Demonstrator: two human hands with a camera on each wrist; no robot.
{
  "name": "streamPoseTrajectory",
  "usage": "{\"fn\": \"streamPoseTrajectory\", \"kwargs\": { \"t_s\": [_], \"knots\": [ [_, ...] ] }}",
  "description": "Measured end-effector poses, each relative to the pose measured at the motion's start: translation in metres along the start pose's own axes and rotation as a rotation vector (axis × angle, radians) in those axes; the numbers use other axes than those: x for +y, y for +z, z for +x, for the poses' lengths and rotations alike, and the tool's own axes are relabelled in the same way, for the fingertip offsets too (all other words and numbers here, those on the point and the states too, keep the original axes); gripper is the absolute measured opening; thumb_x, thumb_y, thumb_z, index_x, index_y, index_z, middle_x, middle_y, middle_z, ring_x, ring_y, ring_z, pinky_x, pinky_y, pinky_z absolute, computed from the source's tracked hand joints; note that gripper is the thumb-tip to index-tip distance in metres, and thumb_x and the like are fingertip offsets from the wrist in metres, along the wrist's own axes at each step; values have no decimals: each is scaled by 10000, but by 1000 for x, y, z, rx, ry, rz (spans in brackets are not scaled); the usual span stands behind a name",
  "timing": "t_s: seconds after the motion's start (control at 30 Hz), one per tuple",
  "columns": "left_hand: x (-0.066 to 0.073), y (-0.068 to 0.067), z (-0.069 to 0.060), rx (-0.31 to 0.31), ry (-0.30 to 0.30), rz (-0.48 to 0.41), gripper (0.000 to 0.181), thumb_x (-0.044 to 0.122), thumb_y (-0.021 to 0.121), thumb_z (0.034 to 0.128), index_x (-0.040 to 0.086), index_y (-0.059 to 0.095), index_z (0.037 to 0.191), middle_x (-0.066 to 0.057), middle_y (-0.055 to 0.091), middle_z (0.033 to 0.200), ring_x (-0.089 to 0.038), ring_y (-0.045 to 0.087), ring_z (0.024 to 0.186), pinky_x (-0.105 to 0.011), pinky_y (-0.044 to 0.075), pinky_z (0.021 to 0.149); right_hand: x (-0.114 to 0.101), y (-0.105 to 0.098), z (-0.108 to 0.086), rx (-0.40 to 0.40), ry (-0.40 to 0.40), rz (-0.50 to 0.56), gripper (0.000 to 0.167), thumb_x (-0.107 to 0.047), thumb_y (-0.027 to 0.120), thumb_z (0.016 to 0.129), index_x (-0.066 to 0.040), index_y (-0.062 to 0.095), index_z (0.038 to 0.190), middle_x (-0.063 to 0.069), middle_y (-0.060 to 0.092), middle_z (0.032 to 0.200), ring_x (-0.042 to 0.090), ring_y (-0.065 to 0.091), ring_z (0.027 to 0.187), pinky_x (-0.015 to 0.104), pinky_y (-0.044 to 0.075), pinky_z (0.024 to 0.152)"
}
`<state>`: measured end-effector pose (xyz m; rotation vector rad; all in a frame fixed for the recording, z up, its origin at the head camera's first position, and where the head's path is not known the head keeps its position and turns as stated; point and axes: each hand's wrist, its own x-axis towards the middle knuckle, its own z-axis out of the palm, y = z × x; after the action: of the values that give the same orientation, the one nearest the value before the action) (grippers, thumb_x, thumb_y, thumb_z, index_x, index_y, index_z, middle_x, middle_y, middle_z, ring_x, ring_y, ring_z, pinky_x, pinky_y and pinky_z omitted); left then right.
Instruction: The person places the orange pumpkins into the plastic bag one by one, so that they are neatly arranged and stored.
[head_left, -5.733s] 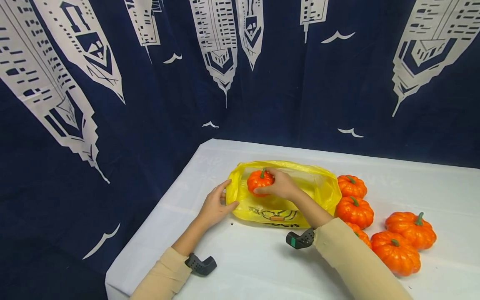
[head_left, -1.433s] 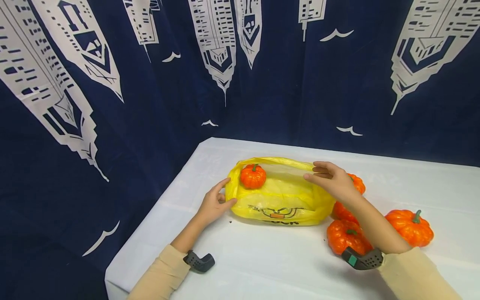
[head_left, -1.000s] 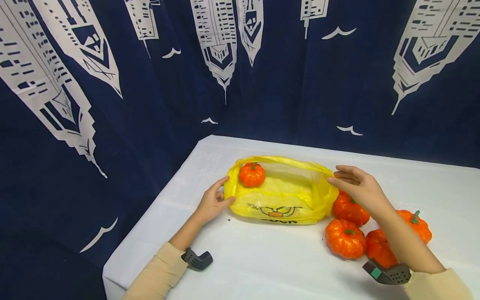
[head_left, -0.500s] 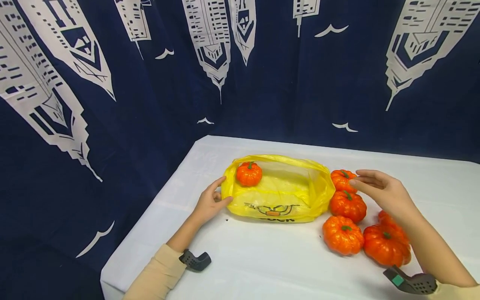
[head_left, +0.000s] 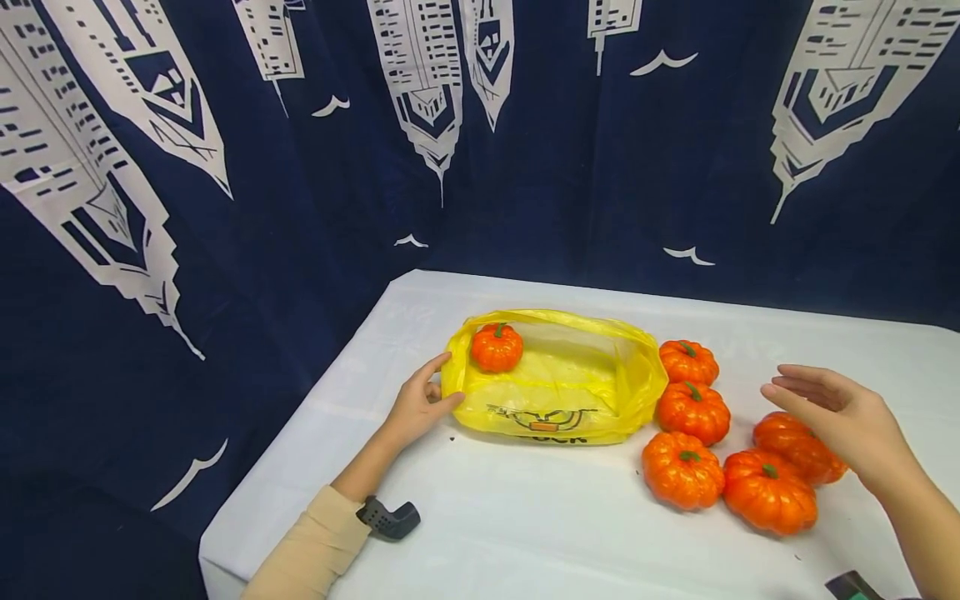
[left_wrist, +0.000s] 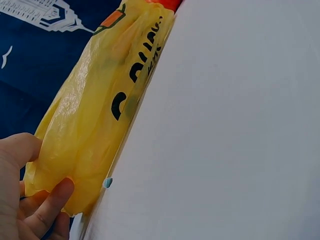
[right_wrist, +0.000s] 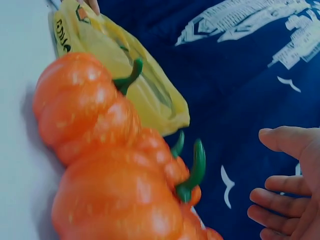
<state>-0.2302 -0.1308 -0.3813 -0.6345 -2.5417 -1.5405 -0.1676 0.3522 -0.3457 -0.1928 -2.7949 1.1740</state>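
A yellow plastic bag lies with its mouth spread, one small orange pumpkin inside at its left. My left hand holds the bag's left end, thumb and forefinger apart along the rim; in the left wrist view its fingertips lie against the plastic. On the right, my right hand hovers with nothing in it, fingers loosely extended, over the rightmost pumpkin, partly covering it. The right wrist view shows that hand apart from the large pumpkins with green stems.
Several more pumpkins cluster to the right of the bag, the two nearest it close against its side. A white cloth covers the table, whose left edge slants near my left arm. A dark blue printed curtain hangs behind.
My right hand put the small pumpkin into the bag, let it go, and moved out rightward past the near pumpkins to the far right one. My left hand stays at the bag's end.
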Motion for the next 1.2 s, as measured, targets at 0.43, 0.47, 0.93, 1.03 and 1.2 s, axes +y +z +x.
{"fn": "streamPoseTrajectory", "kwargs": {
  "t_s": [0.43, 0.47, 0.93, 1.03, 1.2],
  "knots": [
    [1, 0, 1, 2, 4, 8, 652, -1, 683, 884, -154, 342, 1419, -173, 605, 706, -248, 565, 630, -217, 430, 611, 45, -14, -10, 83, 162, 37, 858, -525, 523, 960, 75, 222, 1495, 390, 204, 1477, 614, 220, 1267, 757, 246, 923],
    [1, 0, 1, 1, 4, 7, 653, -1, 682, 884, -155, 340, 1419, -178, 610, 708, -257, 575, 638, -218, 435, 613, 47, -14, -11, 90, 177, 44, 862, -524, 521, 961, 73, 209, 1499, 390, 186, 1483, 615, 198, 1284, 759, 235, 929],
    [-3, 1, 1, -3, 5, 10, 654, -1, 680, 884, -152, 339, 1422, -136, 609, 666, -165, 540, 608, -219, 425, 609, 76, -2, -18, 101, 214, 88, 822, -468, 495, 990, 57, 148, 1519, 391, 186, 1481, 543, 161, 1343, 701, 213, 1015],
    [-3, 1, 1, -1, 4, 17, 649, 0, 676, 885, -155, 341, 1418, -116, 576, 638, -148, 499, 577, -219, 407, 590, 87, 0, -16, 71, 177, 82, 825, -477, 507, 986, 12, 141, 1540, 365, 206, 1495, 458, 234, 1324, 537, 294, 1083],
    [-3, 1, 2, -2, -8, 26, 648, 3, 676, 886, -152, 342, 1419, -88, 513, 613, -141, 436, 551, -217, 366, 561, 100, 3, -16, -11, 148, 94, 848, -483, 520, 982, -83, 56, 1568, 322, 117, 1545, 427, 239, 1336, 81, 351, 880]
  ]
}}
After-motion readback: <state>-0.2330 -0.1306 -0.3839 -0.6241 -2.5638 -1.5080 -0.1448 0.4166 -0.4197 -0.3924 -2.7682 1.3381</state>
